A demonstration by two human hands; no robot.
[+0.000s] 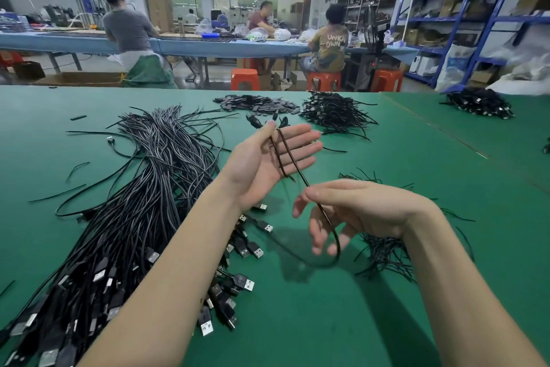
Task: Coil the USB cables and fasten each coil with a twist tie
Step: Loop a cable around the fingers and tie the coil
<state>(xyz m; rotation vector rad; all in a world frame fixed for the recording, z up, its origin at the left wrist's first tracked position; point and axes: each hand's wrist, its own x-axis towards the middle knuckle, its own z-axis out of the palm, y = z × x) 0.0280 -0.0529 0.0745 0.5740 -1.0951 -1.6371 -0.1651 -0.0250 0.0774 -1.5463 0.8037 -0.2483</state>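
Dozens of loose USB cables (143, 188) lie heaped at our left on the green tabletop (327, 322), plugs toward us, within easy reach. Our left hand (268, 158) is held palm up, its fingers (300, 145) straight and spread, serving as a form; one cable (287, 155) loops over it, thumb seemingly pinning it. Our right hand (354, 212) pinches the trailing length between thumb and forefinger, other fingers loosely curled, probably feeding the next turn. Twist ties (384, 250) wait just beside that wrist.
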